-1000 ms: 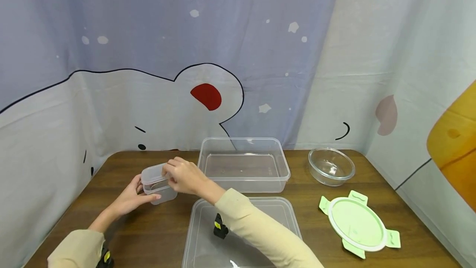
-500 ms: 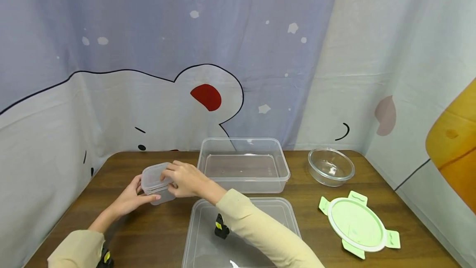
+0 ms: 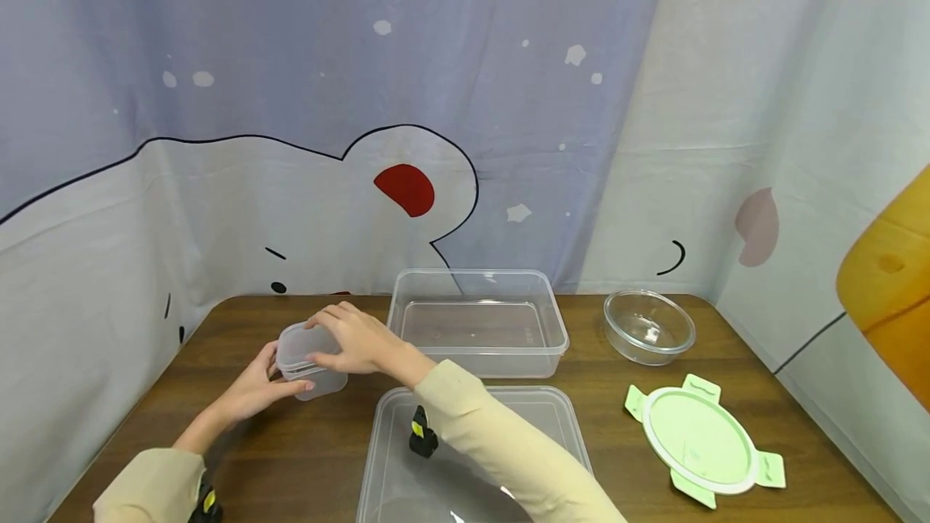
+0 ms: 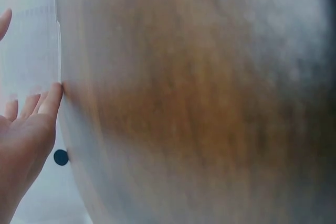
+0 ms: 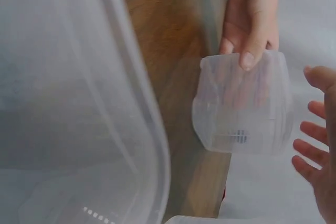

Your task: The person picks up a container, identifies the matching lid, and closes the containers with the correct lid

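A small clear plastic food container [image 3: 328, 382] is held near the table's left side, its frosted lid [image 3: 296, 345] lying on top. My left hand [image 3: 250, 392] grips the container from the left, thumb in front and fingers behind; the right wrist view shows this thumb on the container [image 5: 239, 103] wall. Over the lid's right part is my right hand [image 3: 356, 339], fingers spread and thumb apart from them. In the right wrist view, the right hand [image 5: 320, 140] appears slightly apart from the lid, holding nothing. Whether the lid is fully seated I cannot tell.
A large clear plastic box [image 3: 472, 361] stands at the back middle, with a large flat lid [image 3: 508, 402] in front, partly under the right forearm. To the right are a round glass bowl [image 3: 643, 353] and a green clip lid [image 3: 701, 438]. A printed curtain [image 3: 291, 208] hangs behind.
The small lid, earlier tilted up and pinched at its right side, has come down onto the container. My right fingers have let go and spread above it. The left hand stays put.
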{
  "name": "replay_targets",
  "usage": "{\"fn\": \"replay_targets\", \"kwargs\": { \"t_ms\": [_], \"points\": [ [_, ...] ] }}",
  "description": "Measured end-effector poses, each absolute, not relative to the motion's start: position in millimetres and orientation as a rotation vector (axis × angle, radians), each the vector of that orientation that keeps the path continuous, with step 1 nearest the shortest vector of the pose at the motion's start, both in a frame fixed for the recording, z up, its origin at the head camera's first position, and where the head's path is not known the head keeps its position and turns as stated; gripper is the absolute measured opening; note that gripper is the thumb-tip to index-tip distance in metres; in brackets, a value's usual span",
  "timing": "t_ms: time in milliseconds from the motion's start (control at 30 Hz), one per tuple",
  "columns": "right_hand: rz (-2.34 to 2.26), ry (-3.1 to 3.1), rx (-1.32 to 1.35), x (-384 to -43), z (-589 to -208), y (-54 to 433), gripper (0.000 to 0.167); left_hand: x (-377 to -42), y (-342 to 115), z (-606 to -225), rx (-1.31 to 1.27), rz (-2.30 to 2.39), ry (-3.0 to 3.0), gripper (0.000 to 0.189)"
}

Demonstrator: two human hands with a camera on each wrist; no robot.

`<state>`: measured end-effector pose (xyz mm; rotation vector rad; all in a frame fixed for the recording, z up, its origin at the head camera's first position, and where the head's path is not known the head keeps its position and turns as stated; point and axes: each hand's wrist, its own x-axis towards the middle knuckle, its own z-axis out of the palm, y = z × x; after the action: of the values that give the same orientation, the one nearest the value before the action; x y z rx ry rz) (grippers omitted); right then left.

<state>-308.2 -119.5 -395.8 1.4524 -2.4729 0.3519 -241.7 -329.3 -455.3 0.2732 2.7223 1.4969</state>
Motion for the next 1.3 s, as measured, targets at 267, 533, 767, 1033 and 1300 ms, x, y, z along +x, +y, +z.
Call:
{"fn": "replay_targets", "kwargs": {
  "t_ms": [267,533,767,1033,1300],
  "points": [
    [0.345,-2.764,1.417,-310.7,-389.9,-129.5,0.073,-240.3,-331.7,-455.5,0.318,1.55,2.667,0.081],
    [0.411,-2.864,1.422,-310.9,-392.0,-130.8,0.078,-238.8,-332.1,-454.9,0.335,1.517,2.666,0.082],
    [0.451,-2.855,1.432,-314.6,-390.1,-132.1,0.079,-238.5,-331.8,-453.0,0.317,1.508,2.68,0.082],
    [0.434,-2.829,1.456,-317.1,-386.2,-134.8,0.078,-239.8,-331.9,-452.7,0.31,1.511,2.676,0.083],
    [0.462,-2.806,1.493,-318.8,-387.8,-133.5,0.079,-240.7,-332.1,-453.2,0.299,1.516,2.665,0.083]
  ]
}}
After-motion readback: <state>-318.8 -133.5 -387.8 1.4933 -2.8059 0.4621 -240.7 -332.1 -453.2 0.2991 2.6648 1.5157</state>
